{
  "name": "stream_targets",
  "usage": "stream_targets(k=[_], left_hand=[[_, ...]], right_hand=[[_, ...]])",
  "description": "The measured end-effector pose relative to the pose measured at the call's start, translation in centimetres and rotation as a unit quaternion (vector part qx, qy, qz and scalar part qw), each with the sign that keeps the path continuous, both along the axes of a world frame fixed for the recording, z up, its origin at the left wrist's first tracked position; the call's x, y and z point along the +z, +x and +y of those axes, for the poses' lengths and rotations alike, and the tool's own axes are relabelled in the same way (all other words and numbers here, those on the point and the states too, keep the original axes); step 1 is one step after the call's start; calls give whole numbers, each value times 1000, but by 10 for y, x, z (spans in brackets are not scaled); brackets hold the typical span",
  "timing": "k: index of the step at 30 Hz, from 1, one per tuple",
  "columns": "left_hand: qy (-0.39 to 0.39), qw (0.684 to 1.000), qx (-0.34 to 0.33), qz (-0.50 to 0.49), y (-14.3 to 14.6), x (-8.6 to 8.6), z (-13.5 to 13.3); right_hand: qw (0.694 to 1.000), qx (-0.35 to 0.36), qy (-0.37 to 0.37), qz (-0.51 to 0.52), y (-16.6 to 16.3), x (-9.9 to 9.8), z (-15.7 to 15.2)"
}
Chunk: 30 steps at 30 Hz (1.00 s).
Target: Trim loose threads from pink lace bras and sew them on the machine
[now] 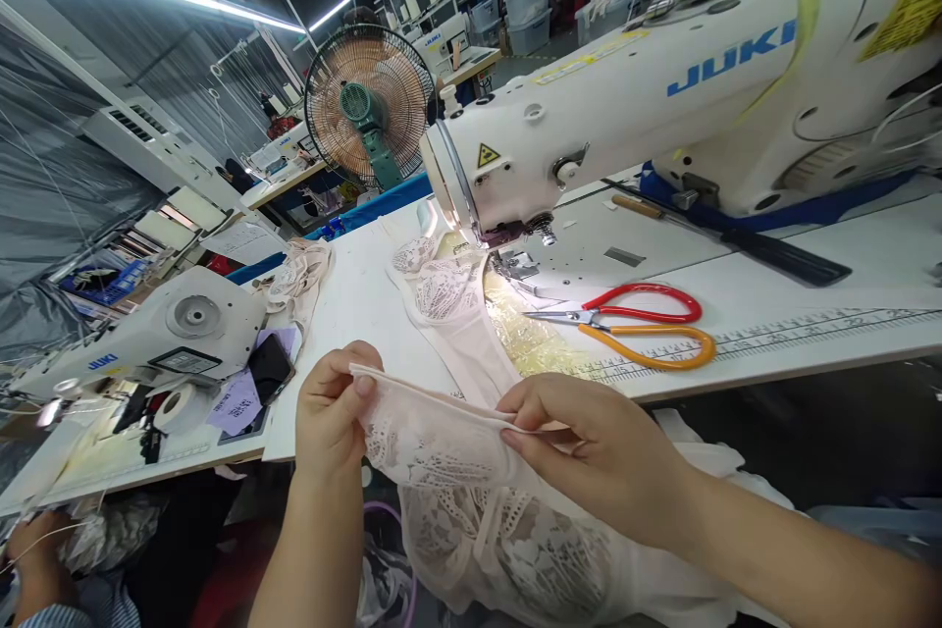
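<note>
Between my two hands an edge of a pale pink lace bra is stretched. My left hand pinches one end of that edge between thumb and fingers. Farther along, my right hand pinches the same edge, fingers closed on the cloth. More lace and pale fabric hang below, over my lap. Behind my hands, another lace piece lies on the table and reaches up to the needle area of the white sewing machine. Whether it joins the bra in my hands, I cannot tell.
Scissors with red and orange handles lie right of the needle area. A black-handled tool rests behind them. Leftward are a lace pile, a phone and a second machine. A co-worker's hand shows lower left. A fan stands behind.
</note>
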<state>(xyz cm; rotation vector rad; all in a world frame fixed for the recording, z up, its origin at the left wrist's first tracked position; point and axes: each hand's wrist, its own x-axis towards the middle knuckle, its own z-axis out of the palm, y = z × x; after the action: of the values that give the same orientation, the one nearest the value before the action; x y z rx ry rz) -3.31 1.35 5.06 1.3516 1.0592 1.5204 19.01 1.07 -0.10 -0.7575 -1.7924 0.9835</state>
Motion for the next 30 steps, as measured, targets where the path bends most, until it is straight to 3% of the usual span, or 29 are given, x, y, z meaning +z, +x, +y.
stream_targets(k=[6,11,21,26,30], left_hand=[[-63,996,66,2,6,-3,10],[-76,996,48,4,4,-12,23],[-45,999,26,0,-6,-21,30],[-45,998,43,6,-10,-21,32],[-48,997,65,8,-13,-23,34]], right_hand=[[990,5,-137,3,-1,-6,8],[983,12,-185,2,1,-9,17],[987,-4,-63,-147,11,-12,25],[975,36,-52,-213,33,-10,27],[976,66,-37,-205,56,-13,28]])
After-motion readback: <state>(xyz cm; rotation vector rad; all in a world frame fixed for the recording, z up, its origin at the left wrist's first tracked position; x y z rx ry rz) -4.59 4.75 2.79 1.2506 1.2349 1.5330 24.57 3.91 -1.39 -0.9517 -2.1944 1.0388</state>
